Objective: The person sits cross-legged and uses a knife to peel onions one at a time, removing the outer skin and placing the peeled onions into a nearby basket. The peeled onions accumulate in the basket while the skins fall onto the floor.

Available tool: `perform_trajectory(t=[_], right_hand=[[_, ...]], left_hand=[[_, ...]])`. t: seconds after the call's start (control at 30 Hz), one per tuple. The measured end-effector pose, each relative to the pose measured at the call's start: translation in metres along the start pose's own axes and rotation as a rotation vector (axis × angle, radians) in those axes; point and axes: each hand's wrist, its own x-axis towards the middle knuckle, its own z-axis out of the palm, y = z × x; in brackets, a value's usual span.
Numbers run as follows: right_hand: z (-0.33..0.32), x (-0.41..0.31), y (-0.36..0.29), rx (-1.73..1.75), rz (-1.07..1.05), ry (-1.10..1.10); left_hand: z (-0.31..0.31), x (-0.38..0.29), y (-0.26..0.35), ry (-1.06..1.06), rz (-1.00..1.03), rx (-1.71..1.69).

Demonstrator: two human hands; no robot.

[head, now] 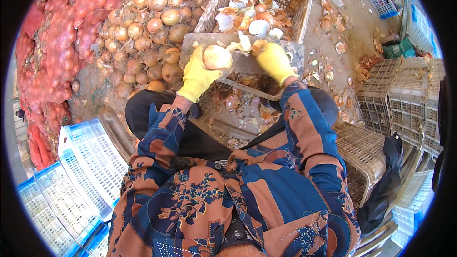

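Observation:
In a yellow glove, my left hand (201, 73) holds a pale onion (217, 57) above the left part of a worn board (240, 65). My right hand (275, 60), gloved in yellow too, is over the board's right part, its fingers curled at a brownish piece of onion skin (259, 45); whether it also holds a tool is hidden. Between the hands lie pale onion scraps (244, 41). The board rests across the near end of a dirty plastic crate (306, 10), which holds onion skins and several white pieces (259, 27).
A big heap of unpeeled onions (157, 1) lies left of the crate, beside red mesh sacks (57, 57) of onions. Blue and white crates (94, 160) stand at the lower left. Brown crates (378, 89) are stacked at the right. Skins litter the floor (321, 39).

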Motion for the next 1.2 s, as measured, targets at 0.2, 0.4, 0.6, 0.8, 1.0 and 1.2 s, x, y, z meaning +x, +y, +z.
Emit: perform_trajectory(t=[0.2,0.4,0.6,0.8,1.0,1.2], right_hand=[[-0.056,-0.021,-0.022,0.494,0.335,-0.009],[-0.013,-0.056,-0.053,0.494,0.111,-0.2],[0.007,-0.054,-0.06,0.381,0.018,-0.134],[0.019,-0.041,-0.036,0.522,0.165,0.087],[-0.007,-0.068,-0.06,0.577,0.218,0.044],[0.01,-0.109,-0.07,0.392,0.101,-0.089]], left_hand=[[0.019,0.009,-0.019,0.049,-0.454,-0.925],[0.008,0.003,0.022,-0.159,-0.928,-1.24],[0.011,0.007,-0.012,0.081,0.13,0.172],[-0.007,0.014,0.037,-0.364,0.343,0.469],[-0.02,0.027,0.034,-0.401,0.106,0.611],[-0.017,0.034,0.032,-0.386,0.07,0.603]])
